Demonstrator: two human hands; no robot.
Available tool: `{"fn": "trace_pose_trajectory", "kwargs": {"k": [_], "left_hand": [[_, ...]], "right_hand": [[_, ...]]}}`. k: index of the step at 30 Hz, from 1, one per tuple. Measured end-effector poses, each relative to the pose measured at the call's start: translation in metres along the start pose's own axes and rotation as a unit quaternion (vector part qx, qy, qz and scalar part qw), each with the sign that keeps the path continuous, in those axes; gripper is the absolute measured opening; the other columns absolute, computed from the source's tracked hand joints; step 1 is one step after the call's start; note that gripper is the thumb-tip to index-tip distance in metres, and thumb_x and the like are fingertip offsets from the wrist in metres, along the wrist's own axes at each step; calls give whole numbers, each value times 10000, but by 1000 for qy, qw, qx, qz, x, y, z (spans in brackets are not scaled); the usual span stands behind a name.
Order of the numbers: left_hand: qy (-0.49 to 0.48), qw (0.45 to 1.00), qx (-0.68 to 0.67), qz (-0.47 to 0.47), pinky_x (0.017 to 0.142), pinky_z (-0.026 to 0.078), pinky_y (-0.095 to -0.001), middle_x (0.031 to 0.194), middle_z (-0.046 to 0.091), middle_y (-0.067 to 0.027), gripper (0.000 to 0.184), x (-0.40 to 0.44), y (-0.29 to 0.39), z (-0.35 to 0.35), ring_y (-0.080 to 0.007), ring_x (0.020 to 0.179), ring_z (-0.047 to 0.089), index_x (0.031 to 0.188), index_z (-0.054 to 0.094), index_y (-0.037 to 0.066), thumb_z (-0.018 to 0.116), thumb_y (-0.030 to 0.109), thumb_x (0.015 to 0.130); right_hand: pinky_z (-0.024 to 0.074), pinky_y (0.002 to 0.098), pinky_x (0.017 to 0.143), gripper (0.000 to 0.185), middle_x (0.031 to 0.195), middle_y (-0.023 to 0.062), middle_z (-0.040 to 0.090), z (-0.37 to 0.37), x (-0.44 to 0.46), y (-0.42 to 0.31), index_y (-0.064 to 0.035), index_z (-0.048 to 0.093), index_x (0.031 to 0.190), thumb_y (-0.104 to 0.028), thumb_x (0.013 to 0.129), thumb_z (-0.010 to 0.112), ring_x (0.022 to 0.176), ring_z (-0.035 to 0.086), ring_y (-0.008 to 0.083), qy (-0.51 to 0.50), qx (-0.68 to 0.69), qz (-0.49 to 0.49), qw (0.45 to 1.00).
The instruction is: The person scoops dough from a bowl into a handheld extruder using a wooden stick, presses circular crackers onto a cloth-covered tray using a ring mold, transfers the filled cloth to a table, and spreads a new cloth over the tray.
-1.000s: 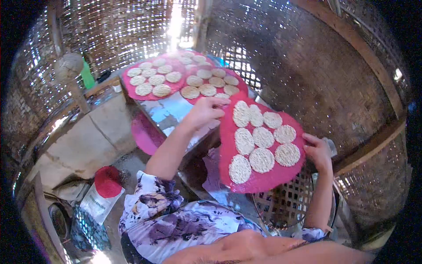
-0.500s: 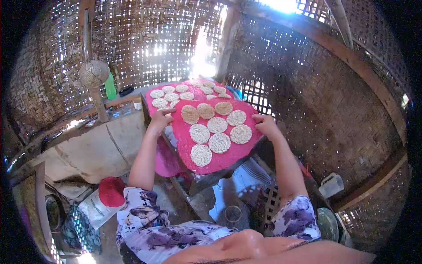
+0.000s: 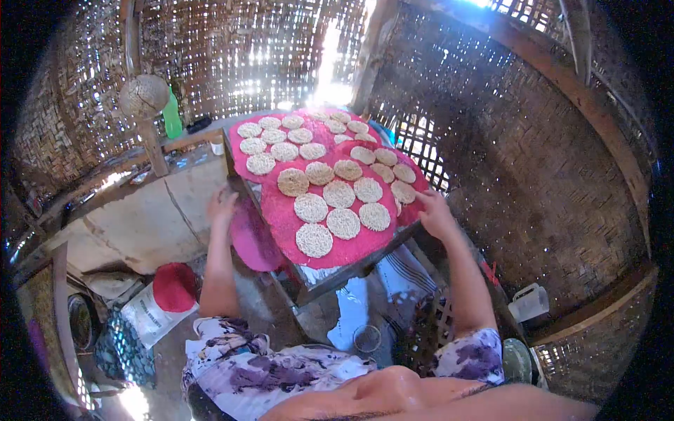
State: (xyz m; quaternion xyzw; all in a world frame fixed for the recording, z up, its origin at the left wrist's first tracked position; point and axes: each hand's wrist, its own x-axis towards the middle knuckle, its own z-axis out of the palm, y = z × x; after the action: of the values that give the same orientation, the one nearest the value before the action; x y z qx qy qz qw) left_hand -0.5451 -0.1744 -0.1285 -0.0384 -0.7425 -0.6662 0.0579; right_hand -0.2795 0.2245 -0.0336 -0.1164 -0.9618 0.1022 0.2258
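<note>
A pink sheet (image 3: 281, 221) carrying several pale round rice crackers (image 3: 343, 223) lies on a wooden-framed table (image 3: 330, 281). Three crackers along its far side look browner than the others. My left hand (image 3: 222, 203) is off the table's left side, slightly blurred, fingers apart and holding nothing. At the right, my right hand (image 3: 437, 214) has its fingertips at the edge of another pink sheet (image 3: 415, 214), which also bears crackers; its fingers look loosely extended, not wrapped round anything. More crackers rest on pink sheets (image 3: 242, 168) farther back.
A magenta sheet (image 3: 251, 238) hangs at the table's left. Left of me is a white sack (image 3: 147, 312) with a red round thing (image 3: 175, 288) on it. A green bottle (image 3: 172, 116) stands on the ledge, a plastic jug (image 3: 529, 303) at the right. Woven walls enclose the place.
The near pink sheet has come down onto the table and left both hands. My left hand has moved left and away. A cracker-covered sheet at the right now shows.
</note>
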Motion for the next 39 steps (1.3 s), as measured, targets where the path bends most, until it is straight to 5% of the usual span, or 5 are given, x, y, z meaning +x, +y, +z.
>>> {"fn": "trace_pose_trajectory", "kwargs": {"k": [13,16,20,32,39], "left_hand": [[-66,908,-169,-379,743,418,-362,944,597,-84,394,-68,-250,18,-231,873,560,991,584,57,606,378,763],[-126,985,77,-94,590,417,-356,793,599,-34,351,-43,-328,27,-189,710,564,926,607,109,600,415,755],[134,961,146,-195,515,392,-314,732,572,-8,262,-72,-246,41,-154,595,510,877,586,98,596,335,765],[-12,831,-282,-480,593,431,-340,826,550,-20,210,-81,-235,39,-165,731,525,965,546,134,587,229,782],[53,852,-424,-303,651,435,-346,828,554,-54,188,-60,-236,32,-196,717,545,952,535,92,552,182,788]], "right_hand": [[371,347,926,533,1211,152,437,-157,-211,-100,-90,497,1175,-42,663,638,1120,435,312,-134,61,191,970],[411,344,871,533,1189,139,460,-170,-245,-120,-79,503,1169,-21,652,618,1066,474,287,-89,36,224,970],[453,302,767,517,1179,127,475,-171,-304,-129,-82,514,1162,-14,658,609,957,523,238,-7,97,277,956],[425,255,728,502,1054,75,522,-167,-415,-150,-59,517,1168,-33,673,598,804,512,140,38,91,324,941],[414,236,742,441,1006,60,532,-174,-432,-156,-26,476,1202,-51,768,551,818,494,110,21,138,347,927]]}}
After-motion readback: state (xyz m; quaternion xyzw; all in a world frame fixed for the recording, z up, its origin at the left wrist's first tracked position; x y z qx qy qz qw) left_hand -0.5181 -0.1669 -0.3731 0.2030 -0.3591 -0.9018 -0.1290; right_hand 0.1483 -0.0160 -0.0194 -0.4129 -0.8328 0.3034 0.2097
